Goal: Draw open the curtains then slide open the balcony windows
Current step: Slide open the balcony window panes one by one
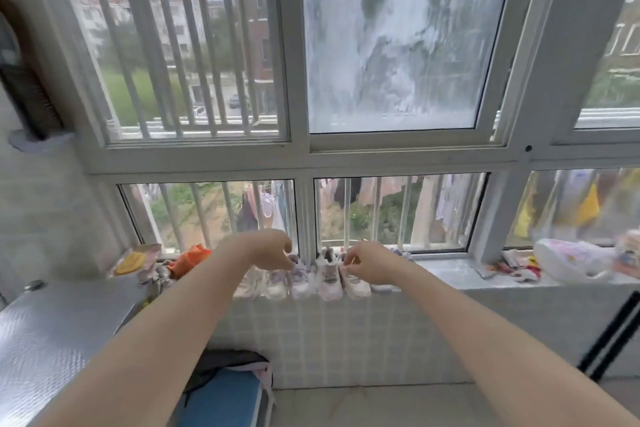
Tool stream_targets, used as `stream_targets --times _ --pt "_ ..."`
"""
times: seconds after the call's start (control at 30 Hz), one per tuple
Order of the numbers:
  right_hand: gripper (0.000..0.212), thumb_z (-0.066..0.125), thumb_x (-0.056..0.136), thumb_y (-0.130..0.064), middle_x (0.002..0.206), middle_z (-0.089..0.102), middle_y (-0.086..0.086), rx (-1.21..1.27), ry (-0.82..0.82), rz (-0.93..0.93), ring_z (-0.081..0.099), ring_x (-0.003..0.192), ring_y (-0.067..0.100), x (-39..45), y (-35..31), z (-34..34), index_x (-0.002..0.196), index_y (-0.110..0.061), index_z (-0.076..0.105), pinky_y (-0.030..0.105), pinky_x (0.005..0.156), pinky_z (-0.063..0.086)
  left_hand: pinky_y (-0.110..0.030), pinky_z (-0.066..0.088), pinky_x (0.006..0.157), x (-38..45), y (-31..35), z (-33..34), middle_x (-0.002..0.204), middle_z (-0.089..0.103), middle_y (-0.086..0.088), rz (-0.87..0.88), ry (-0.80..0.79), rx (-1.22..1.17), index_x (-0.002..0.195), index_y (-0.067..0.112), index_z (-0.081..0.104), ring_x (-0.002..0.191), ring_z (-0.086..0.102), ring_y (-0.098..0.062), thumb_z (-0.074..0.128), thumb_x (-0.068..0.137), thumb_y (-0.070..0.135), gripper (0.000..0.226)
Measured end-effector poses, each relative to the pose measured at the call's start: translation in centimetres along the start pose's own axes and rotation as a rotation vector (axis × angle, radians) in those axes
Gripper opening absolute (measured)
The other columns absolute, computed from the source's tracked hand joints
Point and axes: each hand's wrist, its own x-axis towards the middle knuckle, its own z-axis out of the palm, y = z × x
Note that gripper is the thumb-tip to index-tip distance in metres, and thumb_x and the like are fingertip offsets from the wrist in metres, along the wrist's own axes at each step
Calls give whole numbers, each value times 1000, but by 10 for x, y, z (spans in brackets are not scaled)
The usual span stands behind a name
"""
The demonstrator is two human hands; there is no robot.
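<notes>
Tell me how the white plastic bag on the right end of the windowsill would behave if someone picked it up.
The white plastic bag looks thin and crumpled, so it would probably flop and sag rather than hold shape. It lies slumped on the sill, suggesting soft or light contents, though what is inside cannot be seen. Its glossy film may feel slippery.

Balcony windows (346,156): white-framed sliding glazing across the far wall, in 2 tiers. Upper tier, left: opening (180,45) showing clear outdoor view through vertical white bars, with buildings, grass and parked cars beyond. Upper tier, centre: sliding sash (394,42), its pane smeared with a whitish, streaked film; the sash frame sits in front of the adjacent frame at its left edge. Upper tier, far right: a further pane (616,55), only partly in view. Lower tier: 3 fixed panes (398,211), closed, with bars and hanging laundry visible behind them. No curtain is in view.
</notes>
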Motion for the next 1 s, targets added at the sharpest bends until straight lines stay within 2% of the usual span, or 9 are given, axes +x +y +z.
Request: stream_targets --times 0.13,0.23,0.37,0.47,0.57,0.67,0.77,0.83,1.0 --pt "27 50 94 -18 110 69 10 44 103 25 63 98 25 57 9 -14 112 -10 67 33 81 50 -33 42 102 57 -14 -34 139 54 -7 40 117 -32 140 12 45 123 53 -24 51 97 33 49" --pt "32 45 95 -17 116 66 8 106 176 42 62 98 24 103 22 -26 121 -9 62 33 83 51 -36 39 107 103 -20 -46 145 47 -5 65 158 -2 143 14 41 131 46 -23 51 96 34 52" --pt "34 45 95 -21 123 65 9 182 353 125 60 106 26 150 58 -50 124 -10 60 33 91 48 -37 37 106 151 -4 -72 147 43 -5 117 275 32 144 18 40 134 42 -24 52 96 34 53" --pt "35 47 95 -20 127 62 11 215 479 190 59 114 27 178 104 -75 126 -9 57 35 95 46 -44 42 104 200 19 -96 141 47 -6 153 365 20 139 19 46 129 45 -27 54 93 35 50" --pt "39 49 94 -20 131 58 12 254 629 272 53 120 29 213 170 -112 131 -7 53 36 98 42 -44 42 103 261 59 -122 140 47 -6 217 452 13 137 18 47 130 44 -27 55 92 35 49" --pt "39 50 94 -21 129 58 15 280 793 334 51 120 33 246 237 -150 130 -4 52 38 98 41 -38 35 110 325 112 -152 146 41 -5 340 591 -2 144 18 39 136 38 -23 55 93 37 58" --pt "39 51 95 -20 129 56 18 298 907 381 51 120 35 274 302 -191 130 -2 50 38 100 38 -35 24 117 393 175 -183 154 31 -6 441 685 25 148 17 31 145 22 -22 52 94 41 62" --pt "43 51 94 -20 132 51 19 314 939 444 48 123 35 288 346 -219 133 -1 46 39 101 37 -35 15 119 435 220 -206 158 24 -4 502 685 93 150 19 27 149 12 -22 50 95 42 64" --pt "57 49 96 -26 148 36 16 392 987 476 34 137 31 317 421 -263 144 -3 29 40 112 29 -36 5 121 507 307 -254 160 17 -3 658 771 275 152 20 23 150 4 -22 47 96 42 64"
